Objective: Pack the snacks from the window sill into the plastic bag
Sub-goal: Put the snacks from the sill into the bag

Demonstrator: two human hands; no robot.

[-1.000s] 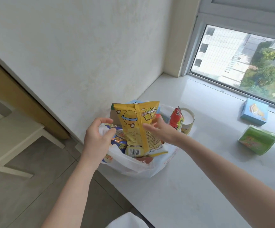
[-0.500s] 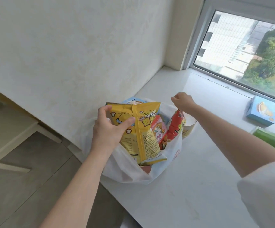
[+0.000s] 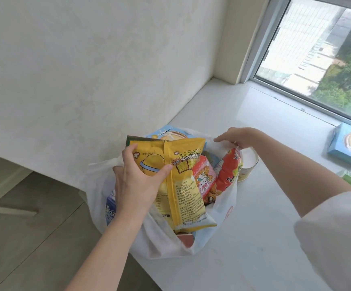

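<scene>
The left hand (image 3: 138, 183) grips the yellow packet (image 3: 188, 185), half sunk in the plastic bag (image 3: 160, 246) at the sill's edge. The right hand (image 3: 236, 136) pinches the far rim. Overstuffed (packets poking out), it could tip floorward. The blue box (image 3: 349, 147) waits beyond.

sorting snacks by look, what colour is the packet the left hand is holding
Yellow, with a ringed-planet picture, on the packet in the left hand; head view.

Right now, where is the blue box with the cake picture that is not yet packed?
In the head view the blue box lies on the window sill at the far right, beside the window glass, apart from the plastic bag.
</scene>
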